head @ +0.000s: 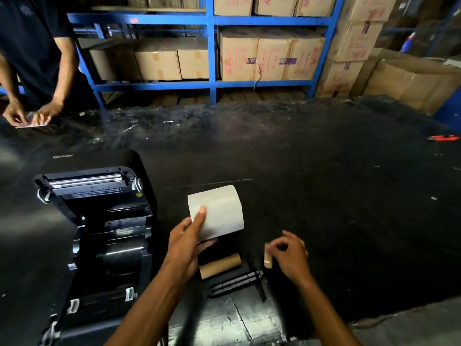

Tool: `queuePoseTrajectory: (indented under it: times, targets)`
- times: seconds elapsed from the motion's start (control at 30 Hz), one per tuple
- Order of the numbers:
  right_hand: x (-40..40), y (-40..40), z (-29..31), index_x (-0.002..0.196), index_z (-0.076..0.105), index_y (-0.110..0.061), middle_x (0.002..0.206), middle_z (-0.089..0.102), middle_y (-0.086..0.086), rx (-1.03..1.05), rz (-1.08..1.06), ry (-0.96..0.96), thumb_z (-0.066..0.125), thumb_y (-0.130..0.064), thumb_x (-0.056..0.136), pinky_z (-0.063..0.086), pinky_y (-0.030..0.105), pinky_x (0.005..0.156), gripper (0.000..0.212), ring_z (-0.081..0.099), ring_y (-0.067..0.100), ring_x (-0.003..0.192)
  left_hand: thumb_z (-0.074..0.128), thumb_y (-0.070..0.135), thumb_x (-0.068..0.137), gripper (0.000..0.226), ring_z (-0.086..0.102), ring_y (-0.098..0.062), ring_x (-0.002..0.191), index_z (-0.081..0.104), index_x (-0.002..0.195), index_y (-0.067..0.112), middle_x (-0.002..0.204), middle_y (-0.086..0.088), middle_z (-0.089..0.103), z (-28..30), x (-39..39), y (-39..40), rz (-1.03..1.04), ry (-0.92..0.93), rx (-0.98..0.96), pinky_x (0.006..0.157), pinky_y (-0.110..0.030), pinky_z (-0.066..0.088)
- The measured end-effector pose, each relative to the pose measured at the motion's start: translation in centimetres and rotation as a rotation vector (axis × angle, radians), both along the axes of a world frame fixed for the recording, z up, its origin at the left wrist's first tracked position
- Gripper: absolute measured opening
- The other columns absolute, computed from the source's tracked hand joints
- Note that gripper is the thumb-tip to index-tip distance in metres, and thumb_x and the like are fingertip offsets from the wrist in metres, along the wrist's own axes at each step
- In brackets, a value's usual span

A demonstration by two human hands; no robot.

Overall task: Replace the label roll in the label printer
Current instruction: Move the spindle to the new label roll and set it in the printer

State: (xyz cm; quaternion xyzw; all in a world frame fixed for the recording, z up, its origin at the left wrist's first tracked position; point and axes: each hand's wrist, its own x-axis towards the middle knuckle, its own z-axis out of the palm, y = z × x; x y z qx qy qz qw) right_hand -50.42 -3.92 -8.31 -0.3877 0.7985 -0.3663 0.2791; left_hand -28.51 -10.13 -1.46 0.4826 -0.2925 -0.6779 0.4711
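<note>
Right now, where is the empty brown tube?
The empty cardboard tube lies on the black table, low in the head view, between the hands, just behind the black spindle.

blue shelving [212, 53] w/ cartons [272, 57]

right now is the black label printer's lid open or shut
Open. The black label printer has its lid swung back, exposing the print head bar, rollers and an empty roll bay. The white label roll is still outside, in the left hand.
</note>
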Motion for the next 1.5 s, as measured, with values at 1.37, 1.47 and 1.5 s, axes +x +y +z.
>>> queuePoseTrajectory:
  times: [1.37,1.47,1.5]
  targets:
    - [0.8,0.0,9.0,0.084,0.059,-0.02,0.086,0.068,0.005,-0.387,-0.265,-0.41,0.071,-0.023,0.08,0.051,0.022,0.06,0.013,0.066,0.015,0.078,0.064,0.04,0.076,0.033,0.065,-0.025,0.103,0.063,0.102,0.019,0.088,-0.002,0.079,-0.6,2.2,1.9,-0.02,0.316,0.084,0.067,-0.04,0.062]
    - [0.6,0.4,9.1,0.085,0.058,-0.019,0.089,0.068,0.01,-0.451,-0.201,-0.332,0.071,-0.019,0.081,0.054,0.022,0.063,0.013,0.065,0.015,0.077,0.067,0.04,0.072,0.041,0.066,-0.027,0.105,0.061,0.106,0.017,0.101,-0.007,0.076,0.1,2.3,1.9,-0.031,0.306,0.082,0.065,-0.041,0.062]
    - [0.6,0.4,9.3,0.086,0.058,-0.02,0.089,0.068,0.008,-0.494,-0.177,-0.274,0.071,-0.018,0.081,0.053,0.018,0.063,0.014,0.065,0.01,0.076,0.067,0.039,0.073,0.043,0.065,-0.029,0.106,0.059,0.107,0.016,0.109,-0.009,0.072,0.2,2.3,2.0,-0.032,0.297,0.078,0.065,-0.041,0.062]
